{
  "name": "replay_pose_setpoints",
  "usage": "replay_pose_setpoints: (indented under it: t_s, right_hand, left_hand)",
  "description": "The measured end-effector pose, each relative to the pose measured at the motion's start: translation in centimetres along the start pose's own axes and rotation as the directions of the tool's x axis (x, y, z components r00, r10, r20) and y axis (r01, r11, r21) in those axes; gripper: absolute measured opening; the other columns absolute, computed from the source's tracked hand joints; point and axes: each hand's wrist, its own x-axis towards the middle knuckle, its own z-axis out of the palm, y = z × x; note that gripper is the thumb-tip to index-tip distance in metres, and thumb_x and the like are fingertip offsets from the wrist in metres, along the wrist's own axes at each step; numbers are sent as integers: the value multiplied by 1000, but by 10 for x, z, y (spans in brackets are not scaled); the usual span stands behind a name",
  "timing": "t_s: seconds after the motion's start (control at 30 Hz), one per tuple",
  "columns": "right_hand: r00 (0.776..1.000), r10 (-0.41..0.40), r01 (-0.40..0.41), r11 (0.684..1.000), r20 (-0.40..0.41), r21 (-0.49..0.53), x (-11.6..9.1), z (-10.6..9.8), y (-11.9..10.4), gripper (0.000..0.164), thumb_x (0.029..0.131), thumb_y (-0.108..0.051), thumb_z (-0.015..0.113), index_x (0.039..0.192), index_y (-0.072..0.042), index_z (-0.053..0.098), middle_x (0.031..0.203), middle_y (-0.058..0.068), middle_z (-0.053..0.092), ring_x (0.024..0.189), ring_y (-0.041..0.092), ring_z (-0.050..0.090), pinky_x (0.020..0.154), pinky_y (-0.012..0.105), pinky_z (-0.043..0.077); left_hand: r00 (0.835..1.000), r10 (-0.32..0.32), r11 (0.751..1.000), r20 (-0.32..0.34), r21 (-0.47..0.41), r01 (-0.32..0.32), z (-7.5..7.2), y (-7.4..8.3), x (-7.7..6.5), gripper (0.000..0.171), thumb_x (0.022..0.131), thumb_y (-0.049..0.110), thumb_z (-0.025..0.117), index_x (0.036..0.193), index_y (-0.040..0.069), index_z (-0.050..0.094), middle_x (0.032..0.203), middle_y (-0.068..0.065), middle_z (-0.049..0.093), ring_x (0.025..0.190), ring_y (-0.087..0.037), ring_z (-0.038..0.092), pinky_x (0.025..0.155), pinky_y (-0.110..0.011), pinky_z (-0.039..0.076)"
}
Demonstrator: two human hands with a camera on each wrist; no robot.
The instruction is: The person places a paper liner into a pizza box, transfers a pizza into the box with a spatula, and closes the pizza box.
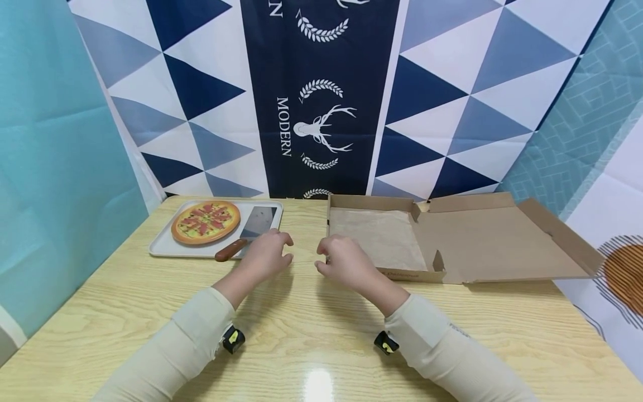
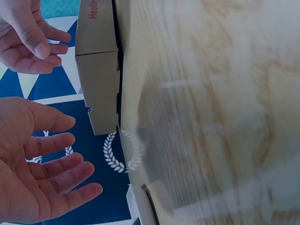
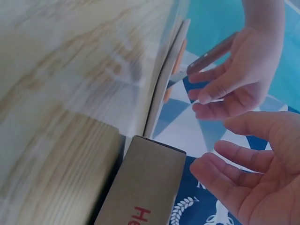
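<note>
The table (image 1: 311, 324) is carrying two items: a white tray (image 1: 164, 245) is lying far left; an open cardboard box (image 1: 462, 240) is lying far right.

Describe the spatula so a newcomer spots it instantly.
On the wood-grain table, find the white tray at its back left. Beside the pizza on that tray, to its right, lies the spatula. Its flat, straight-edged blade and brown handle set it apart from the round pizza.
</note>
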Motion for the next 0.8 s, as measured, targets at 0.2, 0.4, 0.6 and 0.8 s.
replay_pose_setpoints:
  t_s: [0.2,0.4,0.6,0.8]
  right_hand:
    - [1000,-17,18,1000,20,-11,3,4,-3,16,83,-13,75,92,-1,70,86,7,66,81,21,62,75,36,52]
    - [999,-3,4,1000,51,-17,8,9,-7,16,84,-15,75,92,-3,70,86,7,66,82,21,62,75,35,52]
    - [997,-12,13,1000,71,-19,12,15,-12,14,83,-13,75,91,-2,70,85,7,66,81,21,62,75,36,52]
    - [995,3,-2,1000,99,-13,17,21,-15,13,84,-14,74,92,-3,71,85,6,66,81,20,62,75,35,52]
  left_hand:
    - [1000,-13,1000,7,27,12,-5,-1,0,25,88,19,71,109,6,70,103,-10,64,93,-25,62,80,-40,53]
    - [1000,-18,999,15,50,18,-8,-4,3,22,88,18,71,107,6,70,96,-8,66,85,-21,62,74,-38,53]
    - [999,-34,997,17,75,32,-11,-7,4,22,88,19,71,107,6,70,96,-9,67,85,-22,63,74,-40,53]
    - [998,-46,994,32,98,42,-12,-9,5,22,87,19,72,105,6,70,99,-9,69,91,-25,65,79,-42,53]
